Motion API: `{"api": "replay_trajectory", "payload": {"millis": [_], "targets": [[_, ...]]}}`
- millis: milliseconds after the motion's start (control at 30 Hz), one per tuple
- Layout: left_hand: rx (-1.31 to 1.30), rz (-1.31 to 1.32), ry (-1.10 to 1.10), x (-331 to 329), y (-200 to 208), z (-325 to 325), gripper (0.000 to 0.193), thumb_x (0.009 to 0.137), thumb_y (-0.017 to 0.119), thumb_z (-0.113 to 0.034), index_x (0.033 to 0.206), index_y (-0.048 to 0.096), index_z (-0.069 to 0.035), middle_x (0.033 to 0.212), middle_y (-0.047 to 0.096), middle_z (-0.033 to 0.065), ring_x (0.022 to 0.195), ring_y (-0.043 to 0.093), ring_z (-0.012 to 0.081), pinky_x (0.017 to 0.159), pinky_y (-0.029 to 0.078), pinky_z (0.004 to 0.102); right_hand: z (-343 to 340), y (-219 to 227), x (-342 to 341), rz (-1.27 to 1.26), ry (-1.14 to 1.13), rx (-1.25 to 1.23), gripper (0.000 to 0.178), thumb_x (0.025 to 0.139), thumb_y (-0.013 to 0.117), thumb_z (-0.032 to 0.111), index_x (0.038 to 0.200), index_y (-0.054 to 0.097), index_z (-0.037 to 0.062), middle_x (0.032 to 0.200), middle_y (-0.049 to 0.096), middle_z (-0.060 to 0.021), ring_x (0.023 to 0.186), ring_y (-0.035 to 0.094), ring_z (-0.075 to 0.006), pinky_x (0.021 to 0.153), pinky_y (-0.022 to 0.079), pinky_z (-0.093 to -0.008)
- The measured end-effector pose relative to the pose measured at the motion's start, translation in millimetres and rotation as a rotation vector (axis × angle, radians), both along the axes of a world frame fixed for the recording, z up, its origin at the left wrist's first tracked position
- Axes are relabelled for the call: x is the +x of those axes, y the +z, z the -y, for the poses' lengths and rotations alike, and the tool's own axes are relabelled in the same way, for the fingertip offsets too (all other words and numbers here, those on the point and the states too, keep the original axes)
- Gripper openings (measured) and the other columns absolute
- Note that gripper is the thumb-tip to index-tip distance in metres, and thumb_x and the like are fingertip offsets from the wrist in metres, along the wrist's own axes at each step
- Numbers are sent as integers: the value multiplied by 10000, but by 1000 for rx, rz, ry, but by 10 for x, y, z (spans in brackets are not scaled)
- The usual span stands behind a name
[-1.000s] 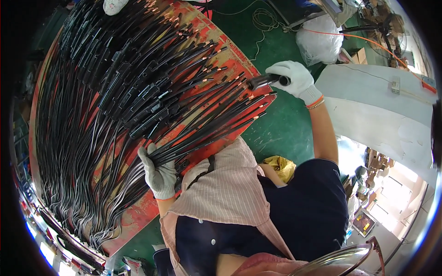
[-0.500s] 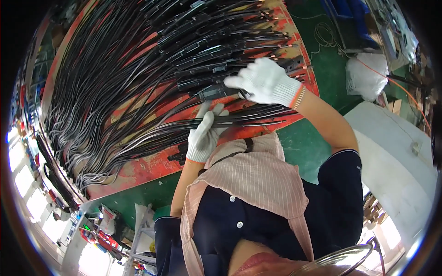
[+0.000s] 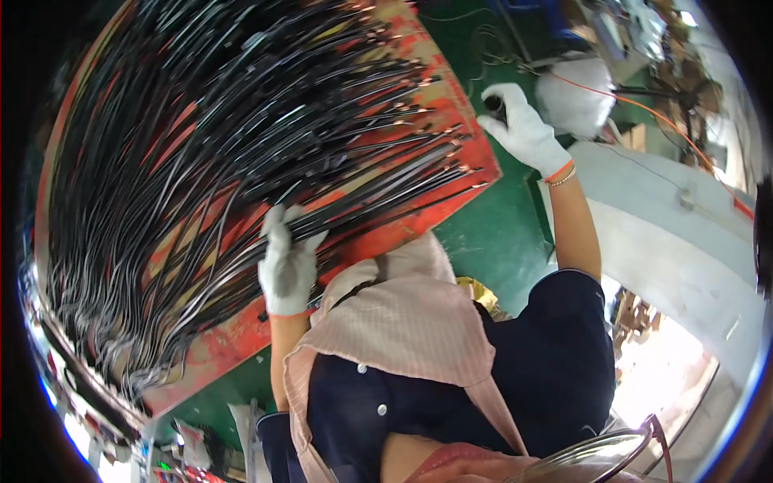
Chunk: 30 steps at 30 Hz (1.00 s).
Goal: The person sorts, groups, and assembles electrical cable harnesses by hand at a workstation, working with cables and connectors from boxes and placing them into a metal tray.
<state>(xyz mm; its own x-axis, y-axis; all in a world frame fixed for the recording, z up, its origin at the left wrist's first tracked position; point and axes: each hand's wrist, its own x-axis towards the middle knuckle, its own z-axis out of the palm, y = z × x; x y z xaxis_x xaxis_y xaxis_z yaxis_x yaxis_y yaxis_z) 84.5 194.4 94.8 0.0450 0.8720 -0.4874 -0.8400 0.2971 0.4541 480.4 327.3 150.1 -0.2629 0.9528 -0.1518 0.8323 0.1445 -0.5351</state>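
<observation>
Cables, black and long (image 3: 88,241), cover most of the red worktable (image 3: 221,342), fanning from a wavy, greyish tangle at its left end to bare copper tips (image 3: 463,169) by its right end. Dark elongated housings (image 3: 298,149) sit among them around the worktable's middle, too blurred to tell apart. Over the worktable's near edge, the left hand (image 3: 288,266), in a white knitted glove, is partly closed, fingers and thumb loosely around a cable bundle (image 3: 362,205); how firmly it grips, I cannot tell. Past the worktable's right end, the right hand (image 3: 519,133), gloved alike, curls its fingers and thumb around a dark round-ended object (image 3: 494,105), clear of the cables; the glove hides most of it. Farther off that same end are a translucent white plastic bag (image 3: 576,97) and an orange cord (image 3: 652,109). A pinkish striped apron (image 3: 403,322) faces the worktable's near edge, green floor (image 3: 507,249) beside it.
</observation>
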Motion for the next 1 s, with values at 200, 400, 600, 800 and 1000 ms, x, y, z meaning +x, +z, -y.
{"api": "replay_trajectory", "payload": {"millis": [200, 400, 600, 800, 1000], "targets": [[128, 227, 46, -62, 57, -25, 306, 1018, 495, -181, 1298, 546, -68, 1268, 619, 106, 1109, 643, 278, 981, 540, 498, 322, 191, 379, 193, -78, -141, 503, 766, 777, 201, 1236, 616, 126, 1100, 556, -125, 1031, 580, -280, 905, 485, -353], [126, 274, 34, -52, -5, 17, 334, 1004, 521, -173, 1319, 535, -62, 1288, 609, 152, 1128, 634, 303, 964, 544, 532, 228, 253, 274, 113, -46, -159, 504, 749, 788, 267, 1215, 647, 139, 1036, 630, -95, 996, 623, -259, 874, 503, -342], [50, 199, 37, -78, -4, 117, 332, 997, 541, -188, 1301, 536, -54, 1268, 617, 150, 1140, 623, 307, 983, 524, 547, 48, 350, -11, -42, 298, -335, 504, 748, 793, 248, 1210, 652, 104, 1043, 641, -109, 973, 630, -256, 868, 503, -326], [24, 116, -58, 13, 89, 163, 235, 914, 667, -141, 1118, 580, -65, 1064, 650, 106, 1129, 602, 324, 944, 539, 533, -23, 405, -431, -245, 299, -464, 507, 764, 791, 237, 1202, 639, 32, 1144, 662, -127, 1015, 643, -254, 915, 489, -327], [-15, 51, -102, -65, -107, 137, 500, 977, 587, -286, 1351, 475, 29, 1037, 684, 118, 1081, 638, 327, 940, 545, 527, -124, 436, -435, -182, 346, -313, 482, 764, 794, 229, 1190, 647, 57, 1113, 668, -115, 980, 649, -272, 881, 504, -344]]}}
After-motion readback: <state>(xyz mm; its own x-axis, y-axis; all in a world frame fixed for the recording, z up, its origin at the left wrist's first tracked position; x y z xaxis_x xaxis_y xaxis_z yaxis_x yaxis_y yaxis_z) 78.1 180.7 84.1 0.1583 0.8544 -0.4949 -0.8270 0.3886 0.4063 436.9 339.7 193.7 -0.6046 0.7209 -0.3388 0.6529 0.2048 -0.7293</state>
